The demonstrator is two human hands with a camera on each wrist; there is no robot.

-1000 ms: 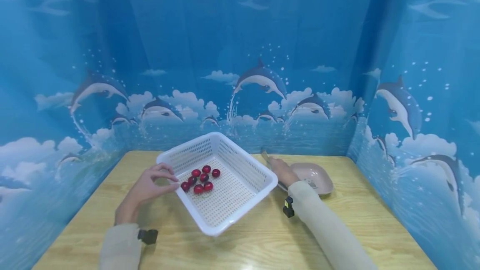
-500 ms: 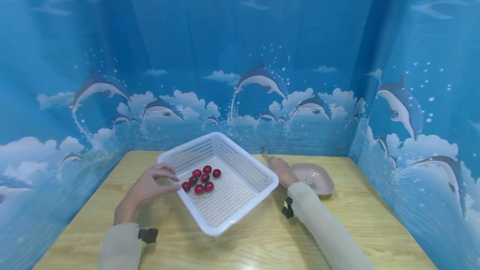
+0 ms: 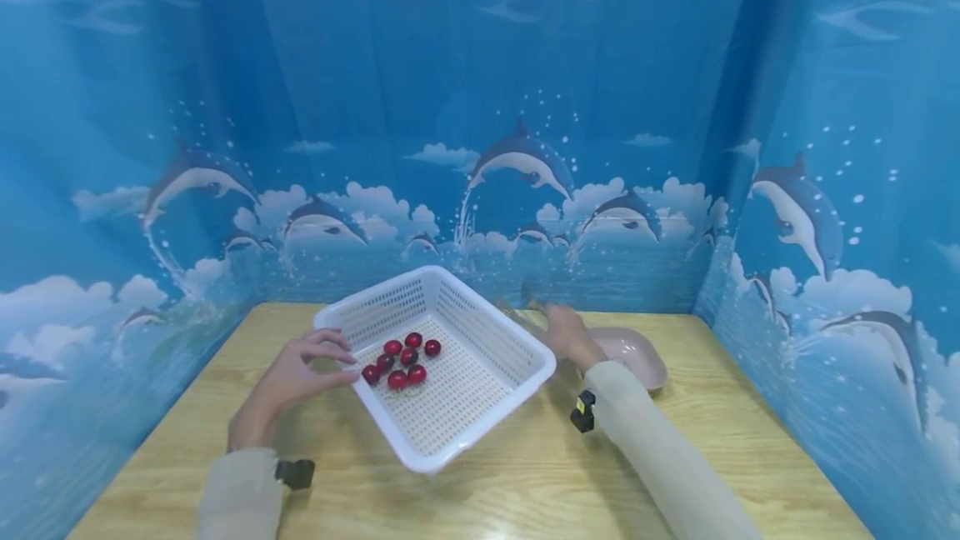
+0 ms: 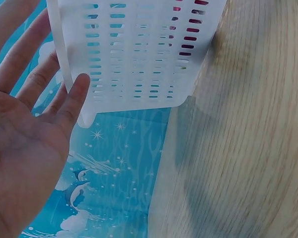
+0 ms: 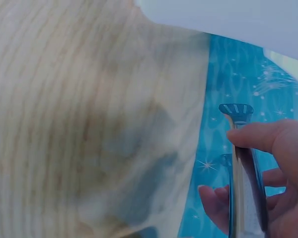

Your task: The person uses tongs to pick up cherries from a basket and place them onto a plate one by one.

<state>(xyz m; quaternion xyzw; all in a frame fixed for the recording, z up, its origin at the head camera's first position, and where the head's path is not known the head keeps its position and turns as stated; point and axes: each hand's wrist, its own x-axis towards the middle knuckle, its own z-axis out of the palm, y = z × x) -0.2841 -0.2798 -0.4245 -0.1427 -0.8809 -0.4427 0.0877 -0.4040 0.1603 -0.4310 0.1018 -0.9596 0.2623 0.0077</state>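
Note:
A white slotted basket [image 3: 382,307] sits tilted on the wooden table, with several small red fruits [image 3: 401,357] gathered in its left part. My left hand [image 3: 330,361] rests at the basket's left rim. In the left wrist view its fingers [image 4: 72,96] lie straight against the basket wall [image 4: 139,54]. My right hand [image 3: 566,333] hovers just right of the basket, blurred, and grips metal tongs [image 3: 525,308]. The right wrist view shows its fingers [image 5: 268,139] curled round the tongs [image 5: 243,173], whose tips point away over the table edge.
A shallow pink dish [image 3: 637,357] lies behind my right hand at the back right. The wooden table [image 3: 525,482] has bare room in front of the basket. Blue dolphin-print curtains [image 3: 480,148] close off the back and both sides.
My right hand has shifted a little to the right and up with the tongs and is now blurred. The left hand and basket stay where they were.

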